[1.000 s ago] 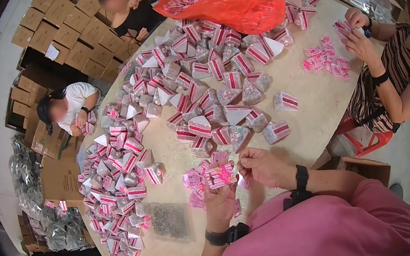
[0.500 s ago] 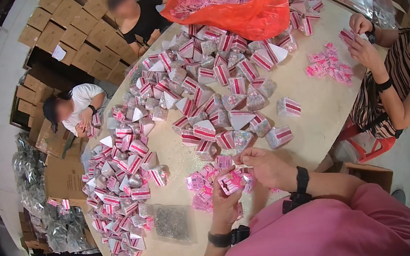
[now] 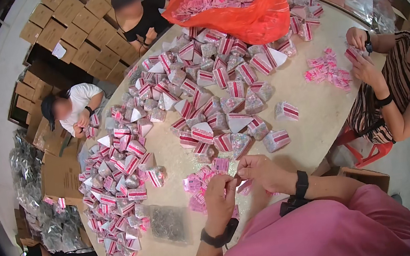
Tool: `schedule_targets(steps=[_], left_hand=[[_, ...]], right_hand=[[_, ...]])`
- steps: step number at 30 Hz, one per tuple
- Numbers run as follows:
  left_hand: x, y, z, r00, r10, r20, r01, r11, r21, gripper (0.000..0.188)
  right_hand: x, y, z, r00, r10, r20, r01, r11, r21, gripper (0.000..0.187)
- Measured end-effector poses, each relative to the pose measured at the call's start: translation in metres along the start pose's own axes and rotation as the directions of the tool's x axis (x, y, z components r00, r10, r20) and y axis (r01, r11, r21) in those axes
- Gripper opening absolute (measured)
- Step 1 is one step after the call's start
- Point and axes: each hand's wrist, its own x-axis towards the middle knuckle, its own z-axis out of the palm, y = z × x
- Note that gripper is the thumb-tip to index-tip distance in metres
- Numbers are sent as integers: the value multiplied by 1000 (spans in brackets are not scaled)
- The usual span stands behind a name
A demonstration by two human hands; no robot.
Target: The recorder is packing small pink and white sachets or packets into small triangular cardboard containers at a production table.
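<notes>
My left hand [image 3: 219,199] and my right hand [image 3: 265,173] meet above the near part of the table, fingertips pinched together. Between them is a tiny dark thing, too small to make out. Pink printed cards [image 3: 199,183] lie in a loose pile just beyond and beside my left hand. A single pink card [image 3: 220,165] lies at the far edge of that pile, and another pink card [image 3: 244,188] shows below my fingers. To the left of my left wrist rests a clear flat bag [image 3: 168,224] of small dark pieces.
Heaps of clear wedge-shaped packets [image 3: 200,92] with pink-striped labels cover the left and far table [image 3: 313,124]. A red plastic bag [image 3: 258,17] of pink cards stands at the far side. Co-workers sit around; one at right handles cards [image 3: 358,55]. Stacked cartons [image 3: 68,11] stand behind.
The pink card that faced up in my left hand is no longer seen there. My left hand has turned, and its fingertips now meet those of my right hand.
</notes>
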Motion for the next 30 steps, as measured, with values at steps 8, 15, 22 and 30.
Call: schedule_targets(steps=[8,15,22,30], left_hand=[[0,2,10,989,65,-133,-38,980,196,8],[-1,-3,-9,990,-36,139,60,983,-172,26],[-1,8,-19,942,-48,333,104,983,-151,38],[-18,-11,1,980,107,166,-129,983,132,8]], right_hand=[[2,14,-5,987,68,142,-75,996,42,13],[1,11,-11,953,113,282,-93,992,-83,14],[-8,11,-18,913,289,289,-290,956,-42,7],[-14,9,-19,938,149,312,-95,979,-179,11]])
